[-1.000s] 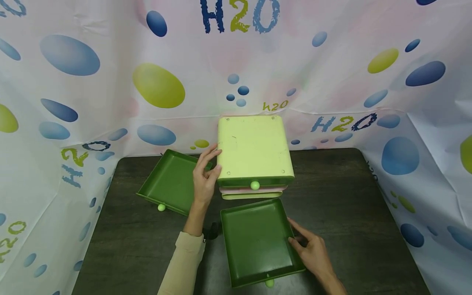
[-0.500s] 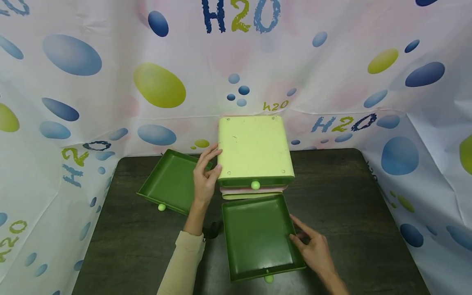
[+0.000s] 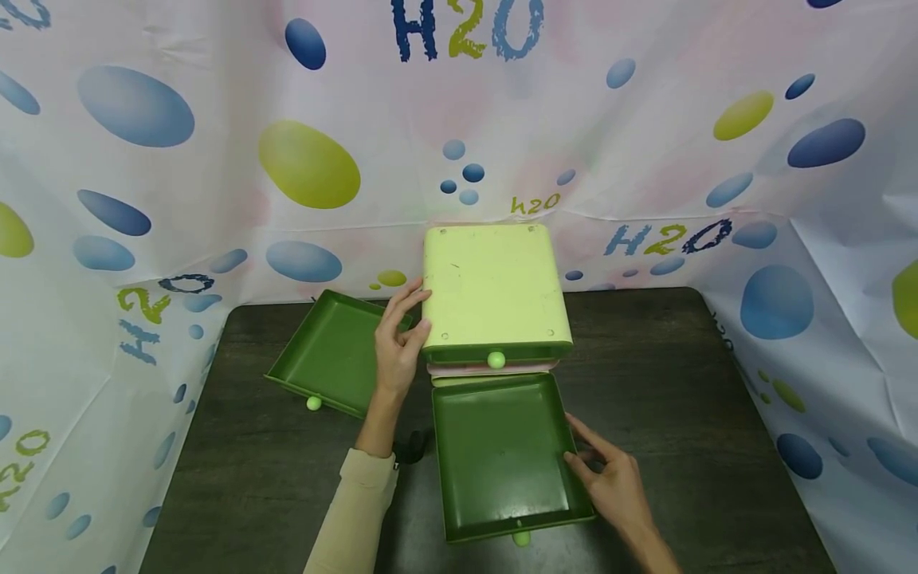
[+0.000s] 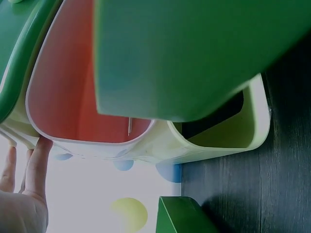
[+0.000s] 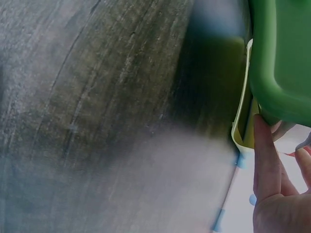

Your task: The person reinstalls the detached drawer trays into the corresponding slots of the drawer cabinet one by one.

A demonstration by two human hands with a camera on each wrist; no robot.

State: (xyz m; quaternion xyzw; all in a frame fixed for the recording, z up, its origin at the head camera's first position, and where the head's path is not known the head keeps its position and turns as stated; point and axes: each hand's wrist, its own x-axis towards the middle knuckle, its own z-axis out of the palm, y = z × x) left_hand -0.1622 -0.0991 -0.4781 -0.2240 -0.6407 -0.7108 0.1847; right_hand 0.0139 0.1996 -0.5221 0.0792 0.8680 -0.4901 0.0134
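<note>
A drawer cabinet (image 3: 495, 283) with a pale yellow top stands at the back of the table, a green drawer front with a round knob (image 3: 496, 360) in its top tier. In the left wrist view, the pink middle compartment (image 4: 63, 87) and the yellow bottom compartment (image 4: 257, 114) are both without drawers. My left hand (image 3: 397, 351) rests its fingers against the cabinet's left side. By its right side, my right hand (image 3: 610, 486) holds a green drawer (image 3: 509, 454), its back edge close to the cabinet front. Whether that edge is inside a compartment is hidden.
Another green drawer (image 3: 337, 351) lies at an angle on the dark table (image 3: 688, 383), left of the cabinet and partly behind my left forearm. A white patterned sheet (image 3: 402, 104) hangs behind the table and along its sides.
The drawer in my right hand has moved forward toward the cabinet and straightened slightly, hiding more of the bottom compartment's edge. My left hand keeps its place on the cabinet.
</note>
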